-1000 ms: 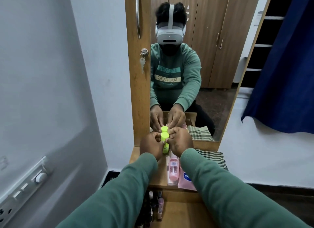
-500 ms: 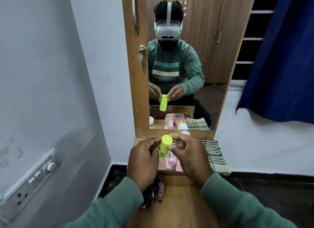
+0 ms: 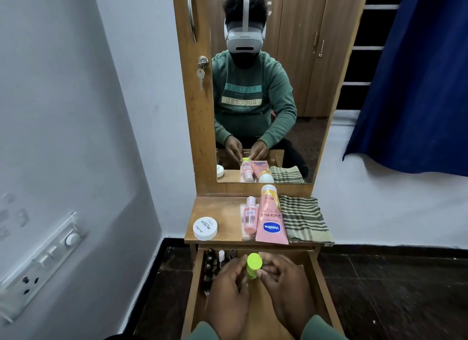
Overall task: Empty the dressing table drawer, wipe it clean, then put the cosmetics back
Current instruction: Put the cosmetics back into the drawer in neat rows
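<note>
A neon-green tube point(image 3: 253, 264) stands upright between my two hands above the open wooden drawer point(image 3: 321, 286). My left hand point(image 3: 229, 291) and my right hand point(image 3: 283, 286) both pinch it from either side. Several small dark nail-polish bottles point(image 3: 212, 266) line the drawer's left side. On the table top point(image 3: 225, 213) lie a white round jar point(image 3: 205, 228), a small pink bottle point(image 3: 250, 217), a pink Vaseline tube point(image 3: 271, 218) and a folded checked cloth point(image 3: 302, 219).
A mirror point(image 3: 266, 86) in a wooden frame rises behind the table top and reflects a person. A grey wall with a switch panel point(image 3: 43, 261) is at the left. A blue curtain point(image 3: 415, 74) hangs at the right. Dark floor surrounds the table.
Both hands carried the green tube from near the mirror back toward me and down over the open drawer. The items on the table top, earlier hidden by my arms, now show.
</note>
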